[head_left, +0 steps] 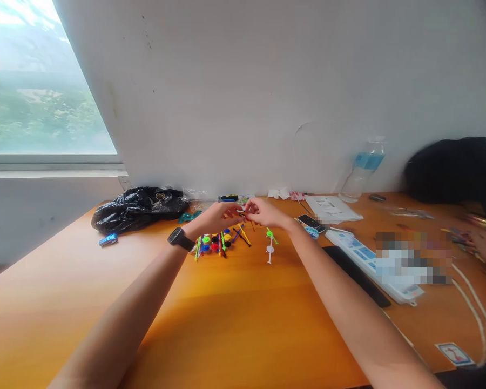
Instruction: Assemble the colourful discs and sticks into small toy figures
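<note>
- Just beyond the pile of coloured sticks and discs [217,243], the left hand [218,216] and right hand [265,212] meet, fingertips pinching one small stick piece [243,214] between them.
- Right of the pile, one white-and-green assembly [270,246] lies finished; most parts appear unused.

Plastic bag [140,208] left, bottle [362,170] right (both near wall), toy pieces [218,242] between.
</note>
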Motion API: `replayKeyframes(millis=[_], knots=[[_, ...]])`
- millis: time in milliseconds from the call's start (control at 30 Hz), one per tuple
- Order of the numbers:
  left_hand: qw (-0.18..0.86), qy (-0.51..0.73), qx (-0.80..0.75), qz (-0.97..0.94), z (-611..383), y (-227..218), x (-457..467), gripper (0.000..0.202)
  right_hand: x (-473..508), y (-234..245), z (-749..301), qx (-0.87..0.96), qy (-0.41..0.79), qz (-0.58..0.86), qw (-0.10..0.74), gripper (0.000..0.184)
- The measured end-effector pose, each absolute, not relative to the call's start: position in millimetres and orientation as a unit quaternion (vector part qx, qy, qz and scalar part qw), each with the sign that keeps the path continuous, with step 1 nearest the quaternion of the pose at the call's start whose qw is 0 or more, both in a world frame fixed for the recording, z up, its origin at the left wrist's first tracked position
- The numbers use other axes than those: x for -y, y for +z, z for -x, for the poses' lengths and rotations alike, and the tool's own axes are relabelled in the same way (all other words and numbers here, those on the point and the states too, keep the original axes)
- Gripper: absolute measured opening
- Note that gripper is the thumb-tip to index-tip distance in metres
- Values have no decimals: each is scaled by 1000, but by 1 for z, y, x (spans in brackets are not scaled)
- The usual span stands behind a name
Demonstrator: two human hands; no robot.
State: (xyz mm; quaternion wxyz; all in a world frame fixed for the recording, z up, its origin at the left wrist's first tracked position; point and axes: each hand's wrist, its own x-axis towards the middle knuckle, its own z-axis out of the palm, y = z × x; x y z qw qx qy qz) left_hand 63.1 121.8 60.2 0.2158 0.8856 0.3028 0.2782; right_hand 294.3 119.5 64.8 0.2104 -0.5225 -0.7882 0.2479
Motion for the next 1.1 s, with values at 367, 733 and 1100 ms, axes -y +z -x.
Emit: replayKeyframes(millis=[367,733,1100], knots=[[232,440,-273,-823,-73,67,-116,16,-113,66,-271,589,529,402,460,31],[244,397,-266,-844,-71,67,-117,12,-119,52,-270,640,542,365,405,19],[194,337,-357,-849,-57,50,-133,16,-143,16,-284,746,269,561,238,20]])
